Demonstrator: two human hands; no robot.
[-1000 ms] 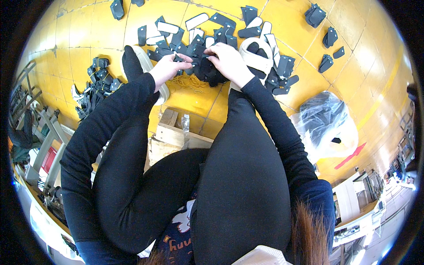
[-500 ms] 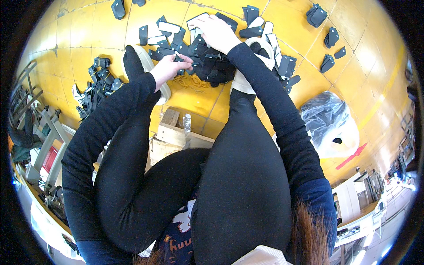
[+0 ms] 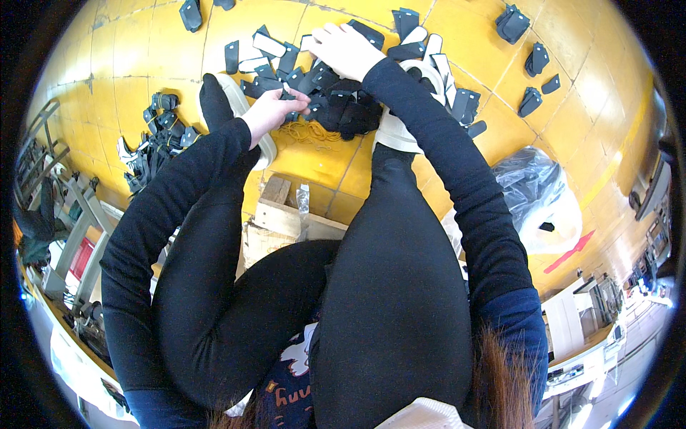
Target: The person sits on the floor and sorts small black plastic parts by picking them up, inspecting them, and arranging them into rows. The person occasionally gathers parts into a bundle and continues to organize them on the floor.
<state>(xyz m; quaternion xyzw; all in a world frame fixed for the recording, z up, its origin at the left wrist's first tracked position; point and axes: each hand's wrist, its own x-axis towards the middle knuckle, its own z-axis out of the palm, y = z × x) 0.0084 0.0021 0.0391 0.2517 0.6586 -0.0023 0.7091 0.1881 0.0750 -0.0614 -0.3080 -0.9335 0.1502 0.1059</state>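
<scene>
On the floor between my feet lies a heap of dark flat pieces [image 3: 346, 107] with rounded ends, several showing white faces. My left hand [image 3: 271, 114] is at the heap's near left edge, its thumb and fingers pinched on a small dark flat piece [image 3: 289, 95], mostly covered by the fingers. Over the far side of the heap my right hand [image 3: 344, 51] lies palm down with its fingers stretched out. A white-faced piece [image 3: 307, 43] shows beside its fingertips; what is under the palm is hidden. Thin yellow strings [image 3: 309, 134] lie at the near edge of the heap.
Bundled dark pieces [image 3: 166, 121] lie left of my left shoe [image 3: 243, 107]. Small stacks [image 3: 512, 24] are spread at the far right. A clear plastic bag [image 3: 536, 189] sits right of my leg, and a wooden stool [image 3: 275, 222] is between my legs.
My right hand has shifted slightly left, its fingers now further over the white-faced piece. A white-faced piece at the far left of the heap has tilted. My left hand has barely moved.
</scene>
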